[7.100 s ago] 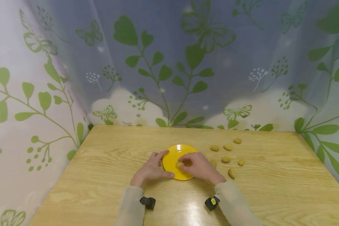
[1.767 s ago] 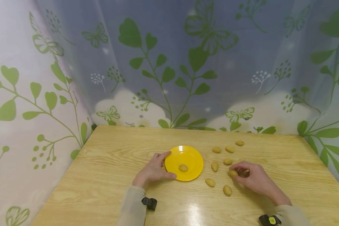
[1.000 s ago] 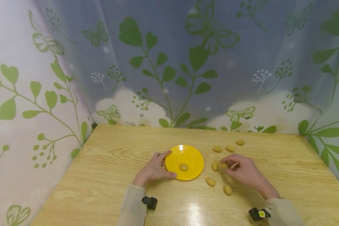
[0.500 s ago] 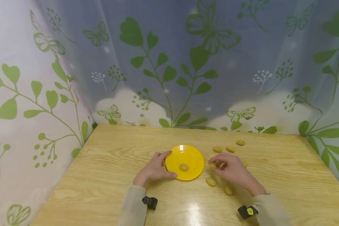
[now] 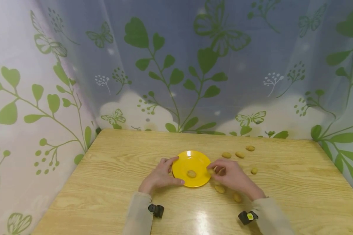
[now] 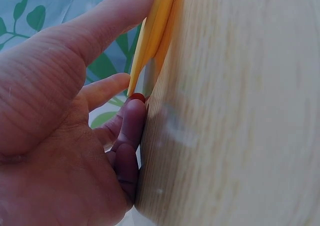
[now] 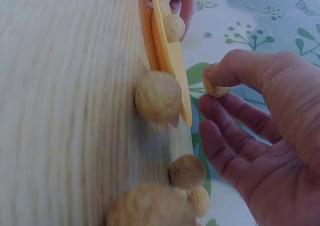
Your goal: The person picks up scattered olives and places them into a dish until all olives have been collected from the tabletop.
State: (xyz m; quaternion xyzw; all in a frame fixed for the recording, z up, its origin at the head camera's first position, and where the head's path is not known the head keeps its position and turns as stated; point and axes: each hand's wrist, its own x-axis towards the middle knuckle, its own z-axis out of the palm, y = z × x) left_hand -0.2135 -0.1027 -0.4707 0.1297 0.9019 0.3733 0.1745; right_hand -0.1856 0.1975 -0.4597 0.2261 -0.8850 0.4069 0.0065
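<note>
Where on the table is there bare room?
Bare table lies between its left edge and the left grip; also between the nut-like pieces and the right edge. Crowded: right of the yellow plate, where pieces lie around the right grip.

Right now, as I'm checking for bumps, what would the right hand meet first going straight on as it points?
The right hand would likely reach the yellow plate first, or pass above it; depth is unclear.

No readable text or labels.

Beige sleeves (image 5: 137,212) and black wrist cameras (image 5: 157,211) — the right one yellow-patched — adjoin bare hands (image 5: 158,177).
</note>
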